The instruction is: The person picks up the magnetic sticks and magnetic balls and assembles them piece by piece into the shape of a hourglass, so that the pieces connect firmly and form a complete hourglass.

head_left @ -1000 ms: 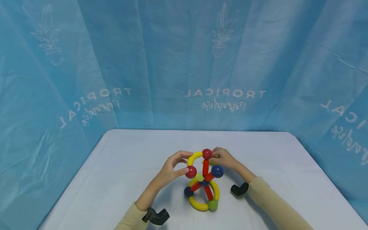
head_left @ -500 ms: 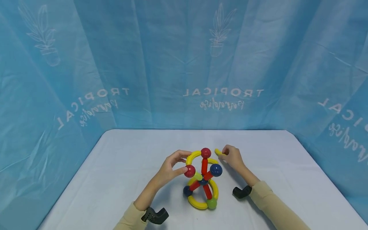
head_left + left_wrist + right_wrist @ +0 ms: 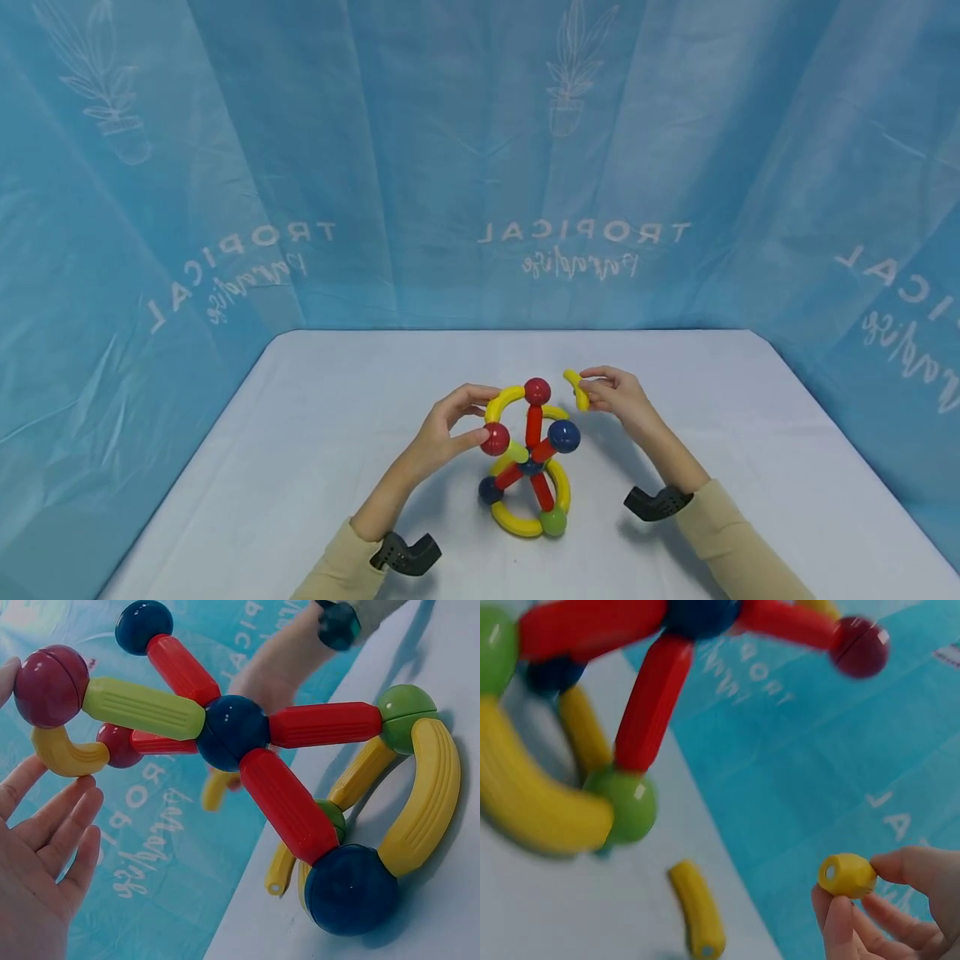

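A magnetic ball-and-stick structure [image 3: 236, 733] stands on a ring of yellow curved sticks, its red sticks spreading from a dark blue middle ball. My left hand [image 3: 444, 435] steadies its upper left: the thumb is on a red ball [image 3: 495, 439], and the fingers are at the upper yellow curved stick [image 3: 504, 402]. To the right of the structure, my right hand [image 3: 621, 402] pinches a loose yellow curved stick [image 3: 847, 875] between thumb and fingers, raised over the table. The right wrist view shows that stick end-on, with a small metallic dot at its tip.
Another yellow curved stick [image 3: 697, 909] lies on the white table [image 3: 337, 383] behind the structure. A dark blue ball [image 3: 564, 436] juts out on the structure's right side. Blue printed curtain [image 3: 450, 167] hangs along the table's back and sides.
My right hand has moved away from behind the structure to the right, lifting the yellow curved stick and turning it more upright. My left hand stays at the structure.
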`<state>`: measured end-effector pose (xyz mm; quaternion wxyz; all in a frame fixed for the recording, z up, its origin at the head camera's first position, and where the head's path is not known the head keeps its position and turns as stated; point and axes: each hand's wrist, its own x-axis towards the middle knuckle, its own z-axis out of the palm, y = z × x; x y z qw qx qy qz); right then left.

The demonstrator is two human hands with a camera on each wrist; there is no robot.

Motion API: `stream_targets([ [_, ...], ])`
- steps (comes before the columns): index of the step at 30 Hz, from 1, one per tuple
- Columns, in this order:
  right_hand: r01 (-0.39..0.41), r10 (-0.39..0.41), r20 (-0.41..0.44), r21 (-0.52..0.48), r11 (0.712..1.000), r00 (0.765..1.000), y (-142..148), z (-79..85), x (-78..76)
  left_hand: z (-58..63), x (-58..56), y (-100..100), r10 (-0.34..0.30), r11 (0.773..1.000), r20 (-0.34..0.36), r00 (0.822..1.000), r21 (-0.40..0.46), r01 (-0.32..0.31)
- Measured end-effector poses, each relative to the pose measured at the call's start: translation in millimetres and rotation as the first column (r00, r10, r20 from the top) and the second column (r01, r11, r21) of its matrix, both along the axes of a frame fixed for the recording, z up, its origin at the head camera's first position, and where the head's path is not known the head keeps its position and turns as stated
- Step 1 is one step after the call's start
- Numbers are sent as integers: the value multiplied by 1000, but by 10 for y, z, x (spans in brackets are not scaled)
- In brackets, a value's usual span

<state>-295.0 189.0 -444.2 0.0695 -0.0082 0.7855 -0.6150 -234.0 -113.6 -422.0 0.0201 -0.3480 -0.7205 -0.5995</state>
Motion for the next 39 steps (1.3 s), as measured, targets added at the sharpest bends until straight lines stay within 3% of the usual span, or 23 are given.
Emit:
stream_targets([
  [4, -52, 62, 57, -158, 986, 996, -41, 197, 92, -2, -14, 8, 5, 1000, -4, 1000, 1, -5],
  [8, -106, 134, 81, -287, 952, 988, -88, 355, 212, -12, -16, 17, 17, 1000, -6, 1000, -7, -17],
  [12, -132, 174, 90, -356, 925, 981, -127, 491, 338, -12, -18, 21, 19, 1000, -5, 1000, -14, -19],
  [17, -156, 197, 76, -372, 915, 977, -183, 623, 478, 6, -24, 13, 14, 1000, 6, 1000, -17, -14],
  [23, -171, 217, 87, -365, 915, 972, -245, 673, 583, 25, -10, 5, 4, 1000, 5, 1000, -12, -4],
  [39, -190, 235, 99, -332, 924, 967, -247, 657, 642, -41, -11, -7, -4, 1000, -34, 999, 22, 5],
])
